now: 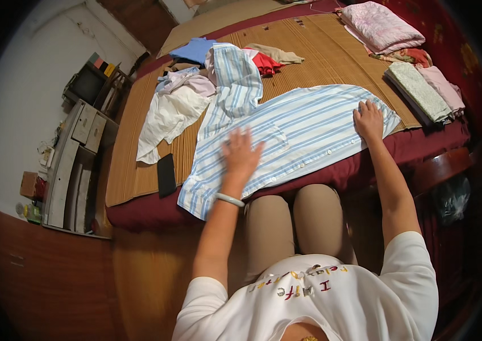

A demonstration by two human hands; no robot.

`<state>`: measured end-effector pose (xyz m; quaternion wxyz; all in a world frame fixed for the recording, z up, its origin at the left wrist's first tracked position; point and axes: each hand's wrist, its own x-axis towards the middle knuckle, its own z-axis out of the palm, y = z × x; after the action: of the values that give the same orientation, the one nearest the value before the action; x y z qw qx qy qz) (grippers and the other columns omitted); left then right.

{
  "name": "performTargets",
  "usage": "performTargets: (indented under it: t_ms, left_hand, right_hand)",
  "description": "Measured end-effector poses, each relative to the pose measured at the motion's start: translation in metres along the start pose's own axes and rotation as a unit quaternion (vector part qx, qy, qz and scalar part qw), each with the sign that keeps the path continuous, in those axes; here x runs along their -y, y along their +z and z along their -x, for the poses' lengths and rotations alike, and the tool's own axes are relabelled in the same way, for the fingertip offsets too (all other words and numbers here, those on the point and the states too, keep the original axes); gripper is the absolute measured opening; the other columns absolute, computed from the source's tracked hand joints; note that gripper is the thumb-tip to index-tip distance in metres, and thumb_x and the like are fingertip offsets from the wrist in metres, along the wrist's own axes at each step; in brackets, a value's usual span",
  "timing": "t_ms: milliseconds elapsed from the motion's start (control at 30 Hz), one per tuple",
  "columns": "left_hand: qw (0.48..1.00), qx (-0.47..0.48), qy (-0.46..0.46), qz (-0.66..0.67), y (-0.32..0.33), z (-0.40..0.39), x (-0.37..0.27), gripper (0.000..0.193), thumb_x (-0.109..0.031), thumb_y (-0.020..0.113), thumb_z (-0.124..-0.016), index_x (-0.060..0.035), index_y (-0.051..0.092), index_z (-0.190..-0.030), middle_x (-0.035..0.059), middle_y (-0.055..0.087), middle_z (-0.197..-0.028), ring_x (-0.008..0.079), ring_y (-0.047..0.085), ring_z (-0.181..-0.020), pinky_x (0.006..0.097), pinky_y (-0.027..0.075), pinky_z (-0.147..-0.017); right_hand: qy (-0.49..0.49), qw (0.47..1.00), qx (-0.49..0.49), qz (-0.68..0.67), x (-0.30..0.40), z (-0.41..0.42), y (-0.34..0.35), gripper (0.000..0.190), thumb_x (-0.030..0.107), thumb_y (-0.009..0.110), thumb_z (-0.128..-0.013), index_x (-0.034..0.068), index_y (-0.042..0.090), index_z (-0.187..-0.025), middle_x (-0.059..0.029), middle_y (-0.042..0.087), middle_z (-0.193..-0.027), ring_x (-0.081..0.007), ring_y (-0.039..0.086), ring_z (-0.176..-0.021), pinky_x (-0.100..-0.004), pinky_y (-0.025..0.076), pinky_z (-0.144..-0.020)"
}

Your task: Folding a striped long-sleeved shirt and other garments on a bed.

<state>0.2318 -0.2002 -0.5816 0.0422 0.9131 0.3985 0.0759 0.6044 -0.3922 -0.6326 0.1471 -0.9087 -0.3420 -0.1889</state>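
A blue-and-white striped button shirt (309, 115) lies spread along the near edge of the bed, its button placket facing me. One sleeve (234, 91) stretches away across the mat. My left hand (241, 153), slightly blurred, is laid flat with spread fingers near the chest pocket and the collar end; a pale bangle (229, 200) circles that wrist. Over at the hem end, my right hand (369, 120) rests on the cloth with its fingers a little bent. Neither hand appears to grip the fabric.
A black phone (167, 175) lies left of the collar. Beyond it are a crumpled white garment (173, 115), a blue garment (194, 50) and a red one (266, 63) on the bamboo mat (317, 55). Folded cloths (420, 91) and a pink quilt (381, 27) sit at the right.
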Motion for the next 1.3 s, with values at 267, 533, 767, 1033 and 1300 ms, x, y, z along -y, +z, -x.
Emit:
performTargets:
  t_ms: [267, 533, 767, 1033, 1300]
  left_hand:
    - [0.992, -0.062, 0.109, 0.006, 0.031, 0.02, -0.033, 0.069, -0.056, 0.046, -0.098, -0.0139, 0.04, -0.152, 0.0171, 0.035, -0.159, 0.0347, 0.029, -0.148, 0.0539, 0.021, -0.119]
    - [0.996, -0.072, -0.046, -0.022, 0.01, 0.055, 0.09, 0.067, -0.051, 0.049, -0.098, -0.0105, 0.041, -0.151, 0.0192, 0.034, -0.159, 0.0346, 0.03, -0.148, 0.0507, 0.021, -0.119]
    - [0.993, -0.008, -0.118, -0.03, -0.002, 0.058, 0.115, 0.071, -0.053, 0.046, -0.099, -0.0097, 0.034, -0.155, 0.0197, 0.027, -0.162, 0.0358, 0.02, -0.151, 0.0555, 0.016, -0.12]
    - [0.998, 0.064, 0.027, 0.006, 0.0, 0.007, -0.028, 0.075, -0.058, 0.042, -0.099, -0.0122, 0.029, -0.157, 0.0167, 0.021, -0.164, 0.035, 0.015, -0.153, 0.0574, 0.013, -0.12]
    - [0.992, 0.011, 0.128, 0.02, 0.031, -0.043, -0.042, 0.071, -0.058, 0.043, -0.099, -0.0137, 0.037, -0.154, 0.0159, 0.029, -0.162, 0.0315, 0.024, -0.15, 0.0503, 0.019, -0.121]
  right_hand:
    - [0.0, 1.0, 0.021, -0.014, -0.001, -0.003, 0.008, 0.05, 0.04, 0.053, -0.096, 0.009, 0.059, -0.135, -0.0172, 0.05, -0.147, -0.0349, 0.042, -0.139, -0.0501, 0.029, -0.116]
    - [-0.011, 1.0, -0.015, -0.011, -0.004, -0.003, 0.01, 0.047, 0.039, 0.054, -0.096, 0.008, 0.06, -0.131, -0.0186, 0.052, -0.144, -0.0363, 0.045, -0.137, -0.05, 0.031, -0.115]
    - [-0.013, 0.999, -0.021, -0.029, 0.001, -0.003, 0.005, 0.046, 0.037, 0.056, -0.094, 0.006, 0.062, -0.128, -0.0191, 0.054, -0.142, -0.0367, 0.047, -0.134, -0.0507, 0.033, -0.113]
    - [-0.01, 0.999, -0.04, -0.034, -0.002, 0.001, 0.006, 0.045, 0.035, 0.057, -0.093, 0.005, 0.062, -0.126, -0.0204, 0.055, -0.14, -0.0384, 0.048, -0.133, -0.0517, 0.033, -0.113]
    - [-0.008, 0.999, -0.025, -0.038, -0.003, -0.001, 0.009, 0.046, 0.035, 0.057, -0.093, 0.006, 0.063, -0.128, -0.0197, 0.055, -0.14, -0.0379, 0.049, -0.133, -0.0507, 0.033, -0.113]
